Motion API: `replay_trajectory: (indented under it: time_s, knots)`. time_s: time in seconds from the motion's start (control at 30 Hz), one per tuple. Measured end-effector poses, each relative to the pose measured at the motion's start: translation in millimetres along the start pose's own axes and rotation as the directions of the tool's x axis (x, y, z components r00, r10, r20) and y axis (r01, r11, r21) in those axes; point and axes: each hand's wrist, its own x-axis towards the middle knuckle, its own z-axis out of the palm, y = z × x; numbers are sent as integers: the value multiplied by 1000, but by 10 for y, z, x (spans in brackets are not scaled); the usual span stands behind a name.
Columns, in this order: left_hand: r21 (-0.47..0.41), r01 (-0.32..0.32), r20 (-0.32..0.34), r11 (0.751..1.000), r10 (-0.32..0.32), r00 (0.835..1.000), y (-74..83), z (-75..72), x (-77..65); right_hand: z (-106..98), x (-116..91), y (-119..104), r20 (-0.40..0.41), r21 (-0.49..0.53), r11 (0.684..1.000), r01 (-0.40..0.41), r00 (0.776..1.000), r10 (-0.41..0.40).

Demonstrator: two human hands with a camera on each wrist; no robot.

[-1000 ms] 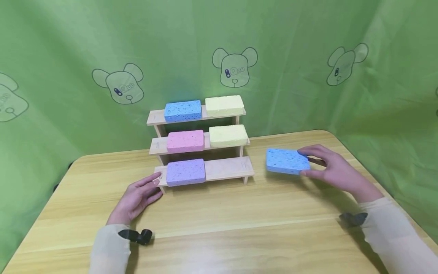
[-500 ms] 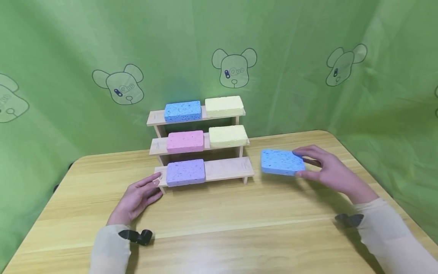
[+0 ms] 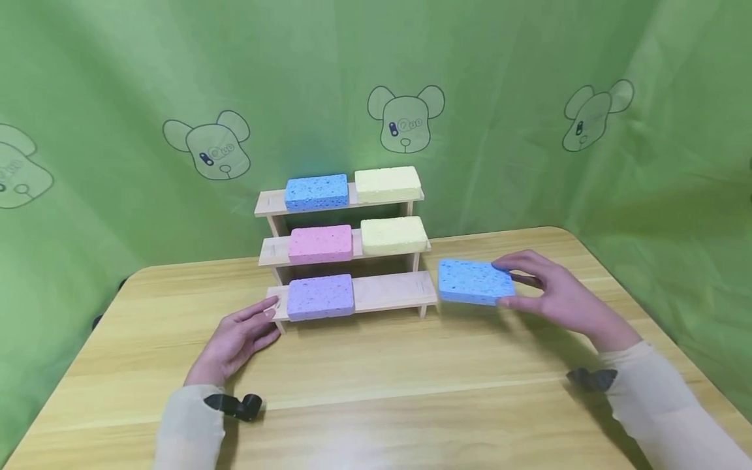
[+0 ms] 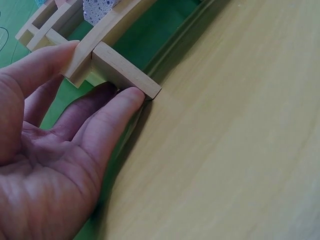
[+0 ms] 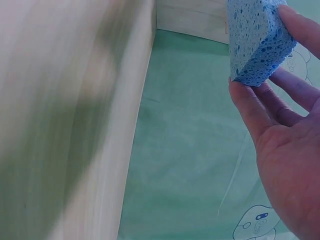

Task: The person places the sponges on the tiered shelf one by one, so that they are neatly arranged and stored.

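Observation:
My right hand (image 3: 558, 297) pinches a blue sponge (image 3: 474, 282) by its right edge, just right of the bottom step of a three-step wooden rack (image 3: 392, 292). In the right wrist view the blue sponge (image 5: 255, 40) sits between thumb and fingers, above the table. My left hand (image 3: 235, 343) holds the rack's lower left end; the left wrist view has thumb and fingers at the step's end and its leg (image 4: 125, 72). A purple sponge (image 3: 320, 297) lies on the bottom step's left half, and the right half is bare wood.
On the middle step lie a pink sponge (image 3: 320, 244) and a yellow sponge (image 3: 393, 235). The top step bears a blue sponge (image 3: 316, 193) and a yellow sponge (image 3: 388, 185). Behind the wooden table (image 3: 376, 398) hangs a green curtain (image 3: 311, 72).
My right hand has carried the blue sponge leftward, closer to the bottom step's right end. The left hand stays at the rack, which has not visibly moved.

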Motion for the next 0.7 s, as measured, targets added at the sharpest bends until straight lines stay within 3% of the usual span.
replay_trajectory:
  time_s: [0.7]
  knots:
    - [18,2,5,1000,-2,1000,4,18,-17,115,118,-123,25,-3,1000,3,1000,-3]
